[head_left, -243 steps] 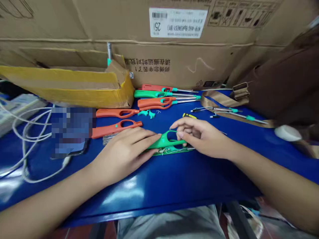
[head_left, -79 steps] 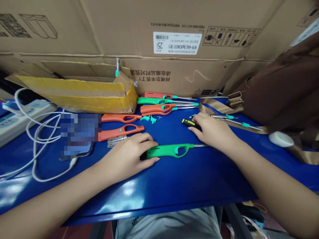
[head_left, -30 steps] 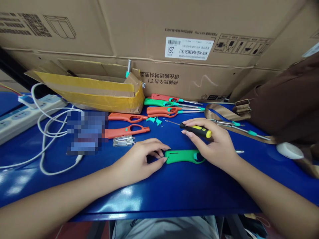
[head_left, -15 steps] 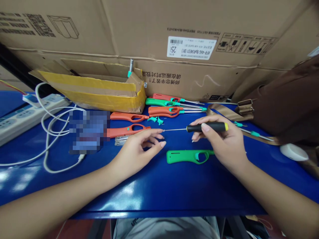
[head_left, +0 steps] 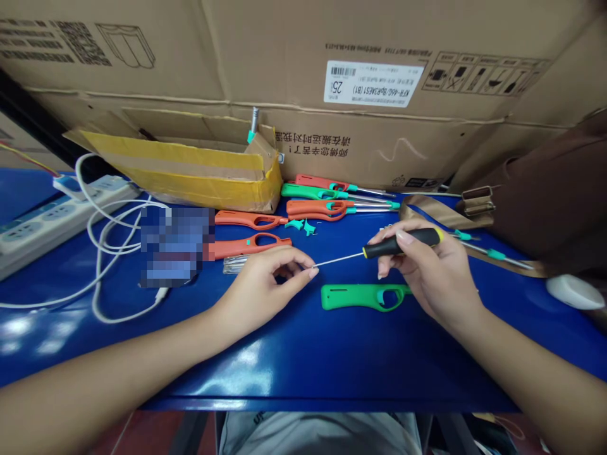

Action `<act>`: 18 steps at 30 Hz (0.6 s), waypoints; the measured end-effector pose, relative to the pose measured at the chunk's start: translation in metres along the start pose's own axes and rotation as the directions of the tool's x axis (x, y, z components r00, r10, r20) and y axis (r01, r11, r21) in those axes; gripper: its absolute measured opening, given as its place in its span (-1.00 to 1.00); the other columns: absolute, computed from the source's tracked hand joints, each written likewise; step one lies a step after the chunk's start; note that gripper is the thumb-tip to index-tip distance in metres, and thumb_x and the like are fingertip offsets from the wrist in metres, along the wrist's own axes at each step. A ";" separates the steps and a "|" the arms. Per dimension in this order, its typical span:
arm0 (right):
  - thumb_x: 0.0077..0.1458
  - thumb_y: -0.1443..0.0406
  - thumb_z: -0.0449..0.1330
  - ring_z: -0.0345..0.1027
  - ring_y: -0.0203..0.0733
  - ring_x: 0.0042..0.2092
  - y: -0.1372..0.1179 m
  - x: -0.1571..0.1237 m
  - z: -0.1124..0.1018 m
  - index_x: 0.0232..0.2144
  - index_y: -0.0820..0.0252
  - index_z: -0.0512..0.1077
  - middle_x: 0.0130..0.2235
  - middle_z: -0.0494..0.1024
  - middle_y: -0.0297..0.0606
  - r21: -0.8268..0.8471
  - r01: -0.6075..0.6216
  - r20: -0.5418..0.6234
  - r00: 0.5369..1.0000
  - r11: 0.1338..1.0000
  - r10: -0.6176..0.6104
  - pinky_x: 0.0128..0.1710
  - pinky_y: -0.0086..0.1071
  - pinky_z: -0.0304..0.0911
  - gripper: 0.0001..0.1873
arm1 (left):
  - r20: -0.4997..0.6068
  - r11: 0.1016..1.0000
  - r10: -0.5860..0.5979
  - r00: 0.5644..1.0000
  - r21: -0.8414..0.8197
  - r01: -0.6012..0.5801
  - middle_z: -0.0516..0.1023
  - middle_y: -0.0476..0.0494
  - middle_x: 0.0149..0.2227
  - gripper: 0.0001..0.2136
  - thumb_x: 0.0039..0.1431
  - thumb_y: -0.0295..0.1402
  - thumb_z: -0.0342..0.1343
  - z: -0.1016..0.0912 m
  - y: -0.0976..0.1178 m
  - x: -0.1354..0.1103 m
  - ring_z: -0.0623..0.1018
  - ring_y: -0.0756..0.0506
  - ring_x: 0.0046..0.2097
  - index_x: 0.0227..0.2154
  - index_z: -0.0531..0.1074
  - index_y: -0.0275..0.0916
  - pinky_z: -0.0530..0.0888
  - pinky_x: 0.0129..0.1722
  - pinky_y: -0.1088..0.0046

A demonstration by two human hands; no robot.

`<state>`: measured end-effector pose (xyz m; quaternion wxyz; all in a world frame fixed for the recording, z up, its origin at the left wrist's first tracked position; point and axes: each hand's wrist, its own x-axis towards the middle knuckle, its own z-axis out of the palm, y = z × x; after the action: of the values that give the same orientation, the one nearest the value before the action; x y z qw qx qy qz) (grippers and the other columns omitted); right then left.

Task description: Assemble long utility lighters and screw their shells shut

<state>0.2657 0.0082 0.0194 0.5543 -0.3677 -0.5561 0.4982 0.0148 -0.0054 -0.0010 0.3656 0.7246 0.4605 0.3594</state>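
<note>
My right hand [head_left: 434, 262] is closed round the black and yellow handle of a screwdriver [head_left: 401, 243], its thin shaft pointing left. The shaft's tip reaches the fingertips of my left hand [head_left: 272, 272], where thumb and forefinger are pinched together. Whatever tiny piece sits in that pinch is too small to make out. Below the shaft a green lighter casing [head_left: 348, 297] lies flat on the blue table [head_left: 303, 354], its right end partly covered by my right hand. Behind my left hand are an orange lighter casing [head_left: 232, 248] and small turquoise triggers [head_left: 310, 227].
Several assembled lighters [head_left: 315, 210] lie at the back by a yellow-taped cardboard box [head_left: 190, 174]. On the left are a power strip [head_left: 66, 215], white cables and a blurred phone-like object [head_left: 177, 246]. A strap [head_left: 427, 212] and white mouse-like object [head_left: 575, 292] lie right.
My left thumb and forefinger have closed together at the screwdriver's tip. The screwdriver has tilted, its tip now lower than its handle. The whole view has shifted slightly.
</note>
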 end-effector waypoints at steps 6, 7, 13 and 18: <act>0.27 0.23 0.28 0.49 -0.29 -0.48 -0.001 0.001 -0.002 -0.32 0.10 0.57 -0.27 0.66 -0.31 -0.002 0.020 0.032 0.999 1.000 -0.020 -0.48 -0.39 0.42 -0.88 | -0.013 0.980 0.145 0.989 0.136 -0.142 0.62 0.00 -0.36 -0.92 0.29 -0.41 0.24 -0.004 0.004 -0.001 0.55 0.04 -0.35 -0.33 0.59 -0.24 0.45 -0.34 0.58; 0.28 0.23 0.28 0.49 -0.30 -0.49 -0.002 0.001 -0.002 -0.32 0.10 0.56 -0.27 0.66 -0.31 -0.012 0.019 0.040 0.999 1.000 -0.019 -0.47 -0.39 0.42 -0.88 | -0.007 0.972 0.174 0.985 0.159 -0.171 0.63 -0.01 -0.35 -0.93 0.29 -0.42 0.24 -0.004 0.004 -0.001 0.56 0.03 -0.34 -0.33 0.59 -0.25 0.46 -0.33 0.57; 0.28 0.23 0.28 0.48 -0.28 -0.52 -0.004 -0.001 -0.004 -0.32 0.11 0.55 -0.36 0.65 -0.33 -0.134 0.054 0.068 0.997 0.990 -0.046 -0.46 -0.35 0.42 -0.88 | 0.056 0.893 0.336 0.940 0.299 -0.337 0.63 -0.06 -0.30 -0.94 0.31 -0.46 0.22 -0.006 -0.001 0.000 0.60 0.00 -0.27 -0.28 0.58 -0.28 0.50 -0.23 0.54; 0.28 0.23 0.27 0.50 -0.25 -0.51 -0.013 -0.005 0.002 -0.34 0.11 0.51 -0.40 0.62 -0.31 -0.288 0.162 0.118 0.984 0.944 -0.133 -0.47 -0.34 0.47 -0.86 | 0.160 0.765 0.437 0.885 0.453 -0.459 0.63 -0.11 -0.27 -0.90 0.36 -0.47 0.15 -0.009 -0.004 -0.003 0.62 -0.04 -0.25 -0.23 0.57 -0.31 0.51 -0.20 0.48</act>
<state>0.2664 0.0001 0.0308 0.5009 -0.3795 -0.6767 0.3835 0.0043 -0.0053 -0.0010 0.0893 0.8885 0.3401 0.2948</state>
